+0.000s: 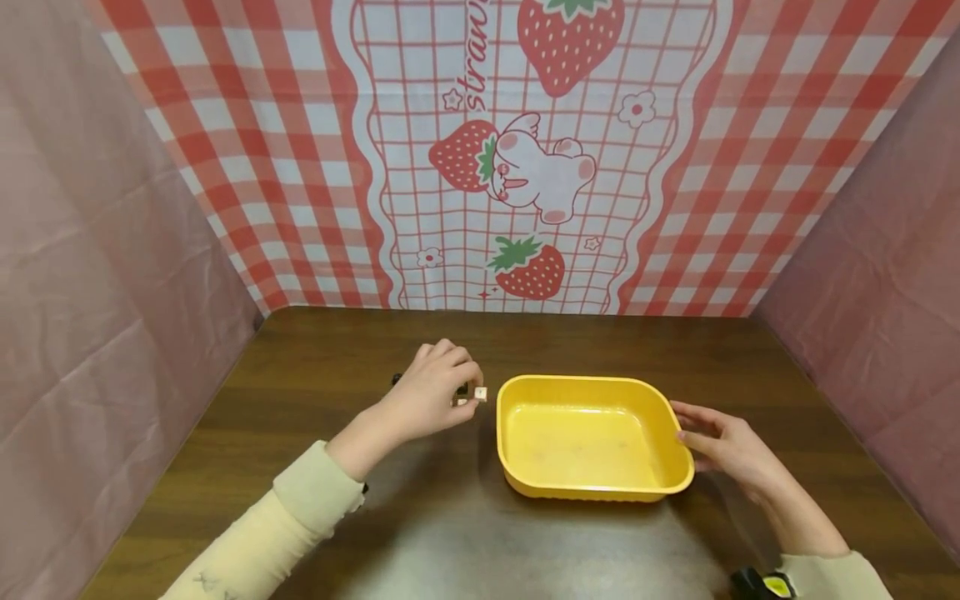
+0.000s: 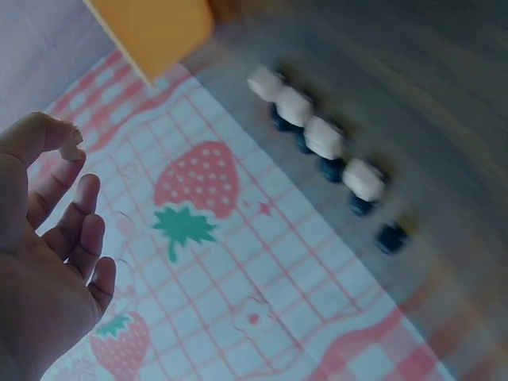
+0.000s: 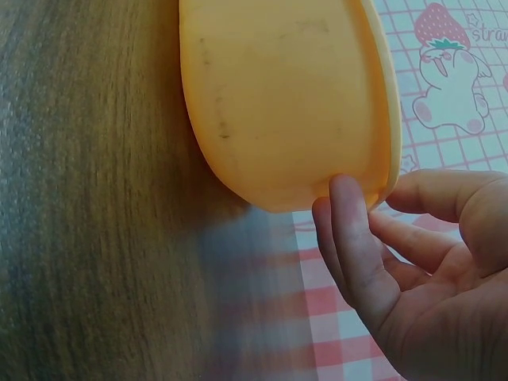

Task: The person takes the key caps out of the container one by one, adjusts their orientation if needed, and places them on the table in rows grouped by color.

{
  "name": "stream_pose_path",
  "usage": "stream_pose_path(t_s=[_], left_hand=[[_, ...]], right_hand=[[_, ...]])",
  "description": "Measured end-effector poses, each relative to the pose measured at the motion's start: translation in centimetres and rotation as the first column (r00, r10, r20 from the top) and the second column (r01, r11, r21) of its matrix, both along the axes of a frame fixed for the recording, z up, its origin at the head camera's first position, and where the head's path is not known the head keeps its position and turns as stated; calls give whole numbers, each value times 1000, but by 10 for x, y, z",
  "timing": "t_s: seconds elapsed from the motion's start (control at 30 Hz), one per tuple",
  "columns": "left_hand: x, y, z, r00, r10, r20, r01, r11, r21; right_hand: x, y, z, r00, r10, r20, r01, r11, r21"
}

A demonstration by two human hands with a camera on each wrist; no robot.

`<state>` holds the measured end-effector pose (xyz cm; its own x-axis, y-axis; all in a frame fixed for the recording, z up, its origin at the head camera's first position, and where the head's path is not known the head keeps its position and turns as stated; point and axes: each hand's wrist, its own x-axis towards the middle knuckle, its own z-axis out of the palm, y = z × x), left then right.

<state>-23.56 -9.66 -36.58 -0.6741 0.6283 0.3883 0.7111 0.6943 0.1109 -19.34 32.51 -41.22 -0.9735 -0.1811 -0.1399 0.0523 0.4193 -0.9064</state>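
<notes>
Between thumb and forefinger, my left hand (image 1: pixel 431 390) pinches a small cream cube (image 1: pixel 481 392), just left of the yellow basin's rim. In the left wrist view the held cube (image 2: pixel 71 144) shows at the fingertips, while the other fingers curl loosely. My right hand (image 1: pixel 723 442) holds the right end of the yellow basin (image 1: pixel 592 493). Its thumb lies at the rim and its fingers press the outer wall, as the right wrist view shows. Nothing lies inside the basin. A row of cream blocks (image 2: pixel 324 137) and black blocks (image 2: pixel 391 237) stands on the table, mostly hidden behind my left hand in the head view.
The dark wooden table (image 1: pixel 337 350) reaches back to a strawberry-print cloth (image 1: pixel 525 167) hanging upright. Plain pinkish curtains (image 1: pixel 112 250) close off both sides. A dark band with a yellow-green part (image 1: pixel 776 585) sits at my right wrist.
</notes>
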Motion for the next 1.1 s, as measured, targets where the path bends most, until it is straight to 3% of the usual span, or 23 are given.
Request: stream_pose_path(t_s=[0.27,0.6,1.1], left_hand=[[-6,-36,-18,996,80,-23,-80,997,10],[-10,-65,-35,993,122,-6,-121,992,34],[-24,-99,-61,966,241,92,-241,971,-13]], right_hand=[[-1,0,1,1000,-6,16,6,1000,19],[-2,0,1,1000,-12,21,12,1000,19],[-1,0,0,1000,-13,24,13,1000,20]])
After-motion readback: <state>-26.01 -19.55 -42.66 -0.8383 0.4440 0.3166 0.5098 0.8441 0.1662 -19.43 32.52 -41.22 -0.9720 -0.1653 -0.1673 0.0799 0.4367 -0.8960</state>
